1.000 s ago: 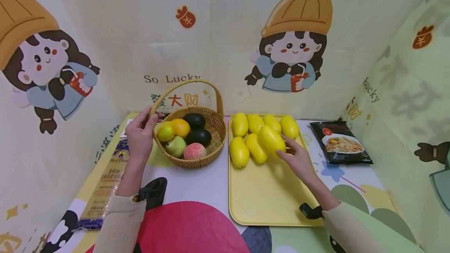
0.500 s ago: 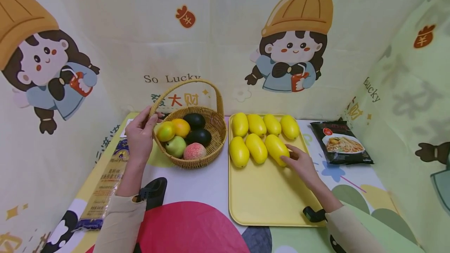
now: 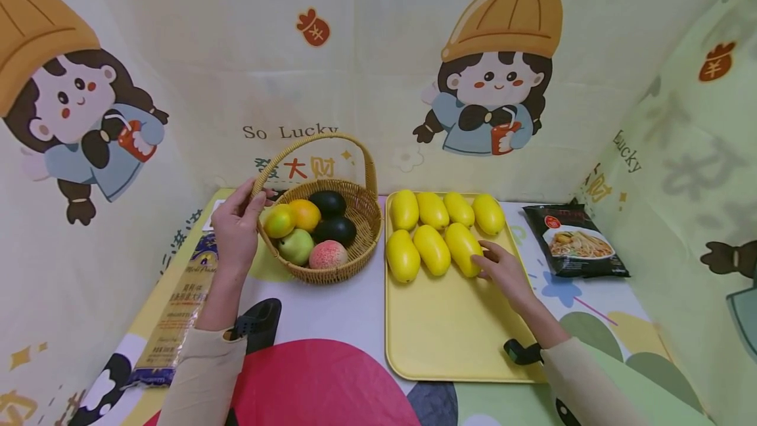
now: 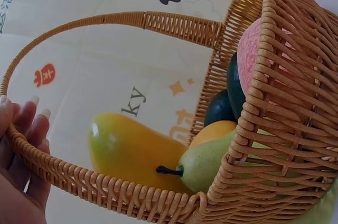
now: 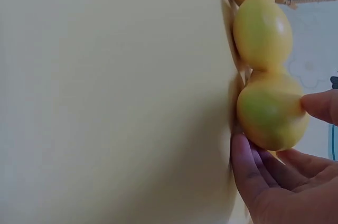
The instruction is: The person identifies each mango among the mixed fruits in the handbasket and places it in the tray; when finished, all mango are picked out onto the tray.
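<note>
My left hand [image 3: 236, 232] grips the arched handle [image 3: 324, 137] of a wicker basket [image 3: 334, 275], its fingers curled round it in the left wrist view. The basket holds a pear [image 4: 208, 166], a yellow mango [image 4: 124, 147], an orange [image 3: 306, 215], a pink peach [image 3: 328, 256] and two dark avocado-like fruits [image 3: 334, 231]. On the yellow tray [image 3: 455, 334], several yellow mangoes [image 3: 404, 210] lie in two rows. My right hand [image 3: 508, 278] holds the rightmost mango [image 3: 462, 248] of the front row, thumb on one side, fingers on the other.
A black food packet [image 3: 576, 242] lies to the right of the tray. A long pasta bag [image 3: 174, 314] is at the left, partly behind the left forearm. A printed cloth backdrop [image 3: 378, 71] rises right behind basket and tray.
The right hand has lowered the mango from above the others onto the tray, beside the front row, and shifted it slightly. The left hand and basket stay put.
</note>
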The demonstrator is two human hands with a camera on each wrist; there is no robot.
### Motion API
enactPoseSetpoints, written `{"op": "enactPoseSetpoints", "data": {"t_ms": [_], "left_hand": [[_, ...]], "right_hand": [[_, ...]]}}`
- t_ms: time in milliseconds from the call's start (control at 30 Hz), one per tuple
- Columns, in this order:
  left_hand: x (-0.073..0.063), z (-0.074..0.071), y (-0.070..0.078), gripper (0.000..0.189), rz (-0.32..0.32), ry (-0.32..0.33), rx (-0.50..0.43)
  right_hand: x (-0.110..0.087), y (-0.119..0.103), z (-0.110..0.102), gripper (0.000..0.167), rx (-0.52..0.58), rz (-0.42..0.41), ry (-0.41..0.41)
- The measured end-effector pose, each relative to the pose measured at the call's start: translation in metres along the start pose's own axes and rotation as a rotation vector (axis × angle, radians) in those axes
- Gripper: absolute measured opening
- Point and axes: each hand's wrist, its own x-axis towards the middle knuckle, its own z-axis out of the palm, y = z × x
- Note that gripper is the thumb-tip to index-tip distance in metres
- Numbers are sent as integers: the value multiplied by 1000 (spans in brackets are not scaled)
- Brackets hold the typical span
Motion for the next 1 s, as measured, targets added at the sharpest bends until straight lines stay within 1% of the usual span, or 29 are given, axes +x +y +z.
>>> {"op": "enactPoseSetpoints", "data": {"t_ms": [200, 333, 500, 600, 900, 1000], "left_hand": [[0, -1, 0, 34, 10, 3, -18], [0, -1, 1, 34, 5, 2, -20], [-1, 0, 3, 34, -6, -2, -7], [-1, 0, 4, 34, -12, -3, 5], [-1, 0, 4, 34, -9, -7, 19], [-1, 0, 3, 34, -7, -6, 26]], "right_hand": [[3, -1, 0, 67, -12, -15, 12], [3, 0, -1, 66, -45, -51, 30], [1, -1, -2, 61, -141, -134, 106], [1, -4, -2, 57, -170, -175, 151], [5, -16, 1, 54, -160, -238, 217], [6, -22, 5, 52, -159, -290, 229]]}}
